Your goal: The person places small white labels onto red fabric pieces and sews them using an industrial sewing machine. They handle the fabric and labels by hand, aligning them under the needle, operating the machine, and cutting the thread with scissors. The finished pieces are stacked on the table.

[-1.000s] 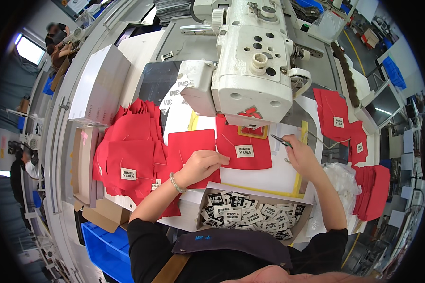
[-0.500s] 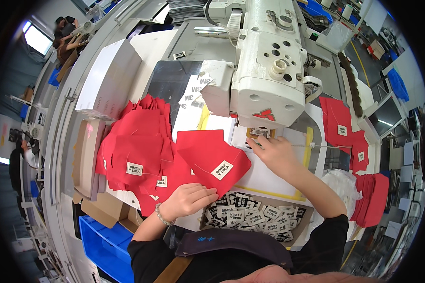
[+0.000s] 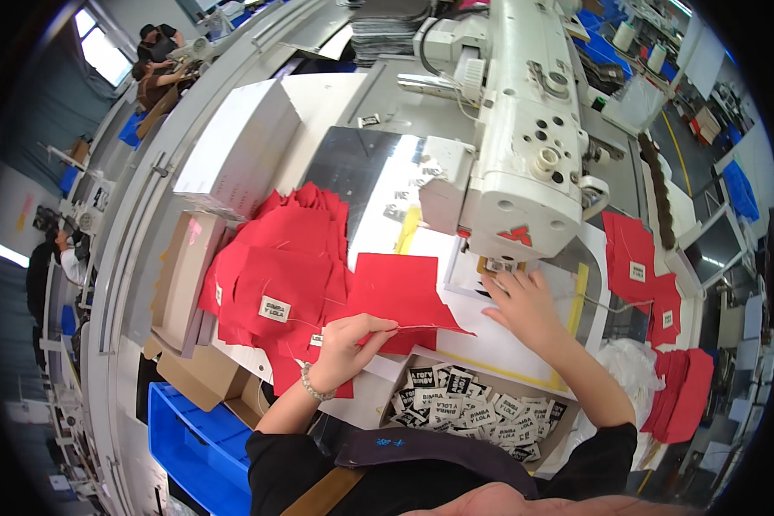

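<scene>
Between the thumb and fingers of my left hand [image 3: 351, 348] is the near edge of a red fabric piece [image 3: 396, 288], lifted and folded so its front is turned away. Under the white sewing machine [image 3: 529, 185], the fingers of my right hand [image 3: 525, 308] are spread at the small clamp frame [image 3: 496, 265]; whether they touch it I cannot tell. Left of the held piece lies a heap of red fabric pieces [image 3: 271, 271], some with small white labels. A shallow cardboard box [image 3: 552, 457] close to my body holds many loose black-and-white fabric labels [image 3: 469, 404].
On the right hang labelled red pieces [image 3: 632, 254] and a red stack [image 3: 686, 387], beside a clear plastic bag [image 3: 623, 370]. A white box [image 3: 236, 146] and an open cardboard tray [image 3: 181, 279] stand left. Below them is a blue bin [image 3: 198, 447]. People work at the far left.
The near edge of the held red piece has been lifted, and its label no longer shows. My right hand's fingers have spread at the clamp. The whole view has shifted.
</scene>
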